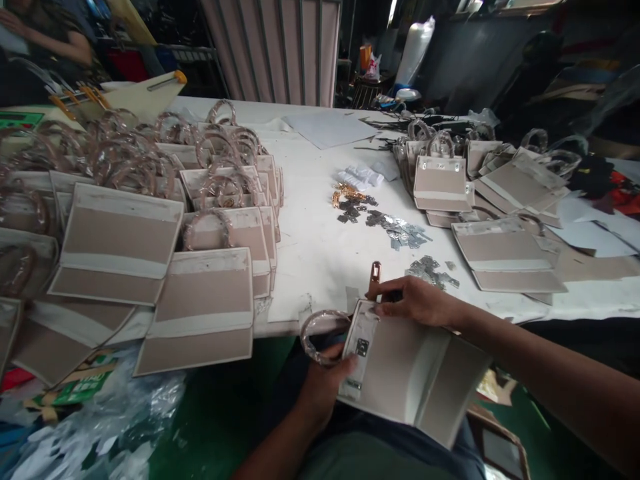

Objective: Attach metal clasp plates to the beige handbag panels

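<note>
A beige canvas tote bag (pixel 407 367) lies open across my lap, its white-edged top strip facing up with a small dark metal plate (pixel 361 347) on it. My left hand (pixel 325 387) grips the bag near that strip, next to a plastic-wrapped ring handle (pixel 323 337). My right hand (pixel 415 301) holds the bag's upper edge. A rose-gold metal tab (pixel 375 277) stands up at my right fingers, though I cannot tell whether they pinch it. The bag's far side is hidden.
The white worktable (pixel 310 267) holds stacks of similar bags at left and right, with gold clasps (pixel 347 195), grey metal plates (pixel 397 228) and white packets (pixel 360 177) between them. A co-worker's arm (pixel 50 40) shows at top left. Plastic sheeting (pixel 110 420) lies on the green floor.
</note>
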A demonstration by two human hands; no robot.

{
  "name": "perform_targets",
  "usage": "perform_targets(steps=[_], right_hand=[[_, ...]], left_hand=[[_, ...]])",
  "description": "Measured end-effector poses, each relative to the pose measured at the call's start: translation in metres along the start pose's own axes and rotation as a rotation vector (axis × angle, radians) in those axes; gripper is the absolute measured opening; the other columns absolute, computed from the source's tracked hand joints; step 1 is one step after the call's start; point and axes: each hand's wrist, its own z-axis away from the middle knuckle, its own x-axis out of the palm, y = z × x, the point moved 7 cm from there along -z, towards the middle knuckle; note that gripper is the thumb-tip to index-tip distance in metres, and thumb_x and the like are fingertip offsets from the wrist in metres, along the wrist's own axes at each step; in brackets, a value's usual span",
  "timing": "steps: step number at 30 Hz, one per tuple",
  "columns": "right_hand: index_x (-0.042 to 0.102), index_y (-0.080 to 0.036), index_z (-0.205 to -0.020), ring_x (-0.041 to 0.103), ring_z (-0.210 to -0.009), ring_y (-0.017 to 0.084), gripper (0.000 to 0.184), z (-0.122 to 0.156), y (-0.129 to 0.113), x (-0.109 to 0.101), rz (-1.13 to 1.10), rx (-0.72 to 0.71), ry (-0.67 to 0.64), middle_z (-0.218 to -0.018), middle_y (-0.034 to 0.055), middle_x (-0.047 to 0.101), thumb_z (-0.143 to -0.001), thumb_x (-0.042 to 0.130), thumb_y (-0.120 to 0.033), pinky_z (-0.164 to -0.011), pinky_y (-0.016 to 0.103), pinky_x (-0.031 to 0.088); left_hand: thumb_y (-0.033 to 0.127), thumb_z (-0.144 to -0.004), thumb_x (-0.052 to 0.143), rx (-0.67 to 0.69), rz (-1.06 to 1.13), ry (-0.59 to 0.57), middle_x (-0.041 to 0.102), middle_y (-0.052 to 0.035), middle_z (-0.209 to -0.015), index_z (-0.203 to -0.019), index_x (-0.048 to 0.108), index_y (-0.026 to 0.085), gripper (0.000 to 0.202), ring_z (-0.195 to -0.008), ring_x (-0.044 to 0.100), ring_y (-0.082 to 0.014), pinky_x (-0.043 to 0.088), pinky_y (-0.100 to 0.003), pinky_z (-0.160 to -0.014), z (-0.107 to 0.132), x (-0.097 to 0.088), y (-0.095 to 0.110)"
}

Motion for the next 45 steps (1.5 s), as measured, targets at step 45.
perform_targets(steps=[45], right_hand=[[0.050,-0.021,-0.057,0.044,-0.048,0.009,0.052,-0.006,-0.077,0.039,-0.235,-0.452,0.503,-0.051,-0.0038,0.052,-0.100,0.067,-0.045,-0.049,0.024,0.035]], left_hand=[[0.032,-0.065,0.089,0.179,0.175,0.319,0.071,-0.0012,-0.068,-0.077,0.070,0.015,0.028,-0.063,0.065,-0.0161,0.050,-0.027,-0.063,-0.014,0.038,0.010]])
